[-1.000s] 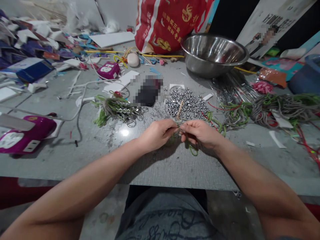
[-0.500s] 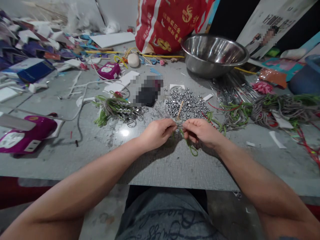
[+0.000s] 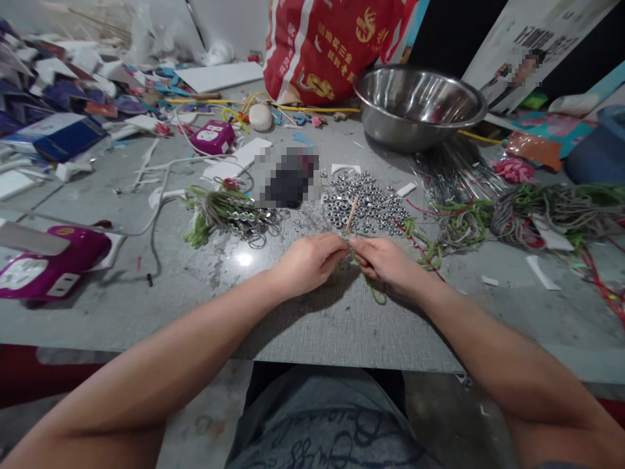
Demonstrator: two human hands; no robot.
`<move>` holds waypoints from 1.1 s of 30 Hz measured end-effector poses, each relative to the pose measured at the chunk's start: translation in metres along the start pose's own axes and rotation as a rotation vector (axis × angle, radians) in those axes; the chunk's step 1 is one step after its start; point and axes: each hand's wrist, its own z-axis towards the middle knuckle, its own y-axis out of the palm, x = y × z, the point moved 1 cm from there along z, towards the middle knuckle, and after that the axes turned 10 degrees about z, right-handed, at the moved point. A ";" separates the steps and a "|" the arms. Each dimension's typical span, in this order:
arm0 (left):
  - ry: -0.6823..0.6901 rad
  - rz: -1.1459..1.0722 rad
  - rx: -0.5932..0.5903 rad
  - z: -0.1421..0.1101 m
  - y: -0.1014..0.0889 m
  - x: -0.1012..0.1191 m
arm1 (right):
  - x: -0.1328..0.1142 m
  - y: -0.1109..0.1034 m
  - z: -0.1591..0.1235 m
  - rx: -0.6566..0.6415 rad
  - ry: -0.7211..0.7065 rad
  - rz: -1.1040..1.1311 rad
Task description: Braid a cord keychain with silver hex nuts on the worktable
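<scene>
My left hand (image 3: pixel 315 260) and my right hand (image 3: pixel 383 260) meet fingertip to fingertip over the front middle of the table. Both are closed on a thin green cord (image 3: pixel 375 292), whose looped end hangs below my right hand. The part between the fingertips is mostly hidden. Just beyond my hands lies a spread of shiny silver beads (image 3: pixel 366 195), with a thin wooden stick (image 3: pixel 351 213) standing out near my fingers. Left of them rests a bundle of green and grey cords strung with silver beads (image 3: pixel 234 212).
A steel bowl (image 3: pixel 420 124) stands behind the beads, beside a red bag (image 3: pixel 322 52). More cord bundles (image 3: pixel 512 215) lie at the right. Purple power strips (image 3: pixel 83 251) with a white cable (image 3: pixel 166 176) sit on the left. Scraps are heaped at the back left.
My right hand has moved slightly left, so its fingertips now touch or nearly touch those of my left hand. The cord loop still hangs below.
</scene>
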 end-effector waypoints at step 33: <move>-0.047 0.088 -0.031 -0.002 -0.004 -0.005 | -0.014 -0.012 -0.008 0.057 -0.275 -0.502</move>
